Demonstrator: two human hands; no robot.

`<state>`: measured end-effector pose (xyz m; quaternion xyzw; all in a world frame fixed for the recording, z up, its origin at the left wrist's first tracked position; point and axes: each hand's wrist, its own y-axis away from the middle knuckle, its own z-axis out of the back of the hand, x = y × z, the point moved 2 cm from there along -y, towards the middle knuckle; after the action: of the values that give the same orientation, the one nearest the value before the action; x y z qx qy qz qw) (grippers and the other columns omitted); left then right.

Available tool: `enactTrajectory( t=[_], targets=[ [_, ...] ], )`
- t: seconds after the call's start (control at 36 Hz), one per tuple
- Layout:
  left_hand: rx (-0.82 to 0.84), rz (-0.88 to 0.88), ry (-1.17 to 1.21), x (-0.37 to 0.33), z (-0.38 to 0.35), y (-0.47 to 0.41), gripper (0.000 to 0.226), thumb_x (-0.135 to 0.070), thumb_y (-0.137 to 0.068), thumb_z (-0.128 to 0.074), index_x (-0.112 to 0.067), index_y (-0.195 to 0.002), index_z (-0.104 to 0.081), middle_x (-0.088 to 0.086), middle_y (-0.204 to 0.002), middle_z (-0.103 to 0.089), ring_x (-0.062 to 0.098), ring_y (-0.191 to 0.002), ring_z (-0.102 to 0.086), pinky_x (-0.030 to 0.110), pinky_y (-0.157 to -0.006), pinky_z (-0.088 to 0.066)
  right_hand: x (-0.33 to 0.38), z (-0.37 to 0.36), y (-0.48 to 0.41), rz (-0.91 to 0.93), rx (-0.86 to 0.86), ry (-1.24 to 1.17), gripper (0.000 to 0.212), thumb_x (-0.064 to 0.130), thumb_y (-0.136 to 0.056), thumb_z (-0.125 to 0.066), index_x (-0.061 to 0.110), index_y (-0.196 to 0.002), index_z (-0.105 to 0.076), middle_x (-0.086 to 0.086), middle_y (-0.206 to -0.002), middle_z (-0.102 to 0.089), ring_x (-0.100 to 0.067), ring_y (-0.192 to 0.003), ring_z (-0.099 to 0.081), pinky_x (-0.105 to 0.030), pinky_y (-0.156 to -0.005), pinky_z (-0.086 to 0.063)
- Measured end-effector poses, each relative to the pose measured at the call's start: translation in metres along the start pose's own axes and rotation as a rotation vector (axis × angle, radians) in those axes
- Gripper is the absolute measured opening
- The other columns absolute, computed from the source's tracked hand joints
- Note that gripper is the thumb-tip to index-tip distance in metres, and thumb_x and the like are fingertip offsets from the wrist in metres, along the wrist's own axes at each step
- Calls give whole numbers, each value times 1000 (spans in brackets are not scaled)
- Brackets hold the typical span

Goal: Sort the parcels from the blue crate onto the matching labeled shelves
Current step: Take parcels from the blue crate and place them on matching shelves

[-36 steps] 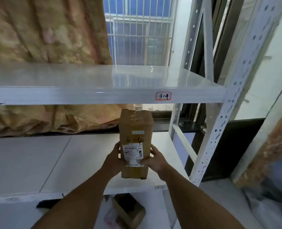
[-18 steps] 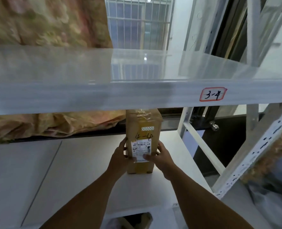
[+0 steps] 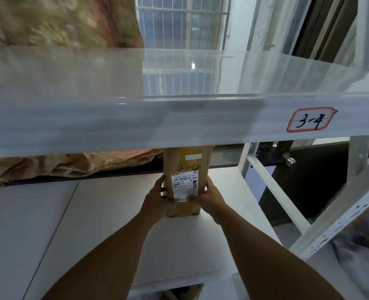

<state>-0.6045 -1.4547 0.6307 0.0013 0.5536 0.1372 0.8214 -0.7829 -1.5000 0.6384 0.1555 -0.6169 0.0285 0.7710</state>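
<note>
While a second ago the parcel (image 3: pixel 186 182) hung over the front edge, in the head view it now sits well in from that edge, toward the right end of the lower shelf (image 3: pixel 88 217). Its base seems to rest on the board, and its top is hidden behind the upper shelf (image 3: pixel 136 122). The left hand (image 3: pixel 157 201) and right hand (image 3: pixel 210 199) clasp its sides, fingers curled round and thumbs pressed on the printed face. "4-4" is written on the parcel; the tag (image 3: pixel 311 119) on the upper shelf reads "3-4", so the board below is probably the match, though its own tag is out of sight. Judging by this, only letting go remains. A patterned cloth (image 3: pixel 49 22) hangs behind.
</note>
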Motion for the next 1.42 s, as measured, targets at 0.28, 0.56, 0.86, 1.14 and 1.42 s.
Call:
enactTrajectory(
  t=[0.28, 0.56, 0.86, 1.14, 1.42],
  targets=[
    [-6, -6, 32, -8, -13, -6, 95, -4, -83, -78, -31, -159, -28, 6, -131, -63, 29, -107, -70, 50, -92, -59, 0, 7, -7, 3, -44, -7, 83, -8, -74, -82, 27, -141, -49, 2, -128, -67, -26, -121, -63, -50, -100, -57],
    [12, 45, -28, 0, -15, 4, 95, -8, -86, -77, -34, -160, -24, 5, -138, -61, 25, -118, -64, 37, -93, -57, 6, 7, 4, -13, -47, 96, 69, -6, -78, -82, 24, -130, -49, 3, -124, -63, -22, -118, -61, -41, -96, -59],
    [-11, 52, -359, -21, 9, 40, 76, -42, -90, -71, -21, -155, -37, 7, -154, -46, 25, -137, -48, 42, -109, -45, 16, 23, 56, -59, -50, 870, 61, 49, -100, -60, 18, -150, -45, -4, -153, -50, -29, -138, -51, -44, -107, -47],
    [13, -148, -1056, -70, 47, 117, 59, -57, -104, -31, -20, -146, -48, 7, -148, -48, 30, -135, -46, 42, -107, -42, 61, 7, 131, 46, -5, 1169, 56, 58, -105, -36, 29, -151, -46, -2, -149, -57, -29, -134, -55, -47, -110, -44],
    [-86, -234, -1186, -130, 80, 223, 57, -54, -105, -30, -17, -139, -56, 11, -150, -49, 33, -135, -47, 44, -110, -37, 125, -8, 232, 138, -52, 1226, 64, 61, -103, -35, 24, -154, -43, -6, -154, -52, -29, -139, -50, -46, -116, -39]
  ],
)
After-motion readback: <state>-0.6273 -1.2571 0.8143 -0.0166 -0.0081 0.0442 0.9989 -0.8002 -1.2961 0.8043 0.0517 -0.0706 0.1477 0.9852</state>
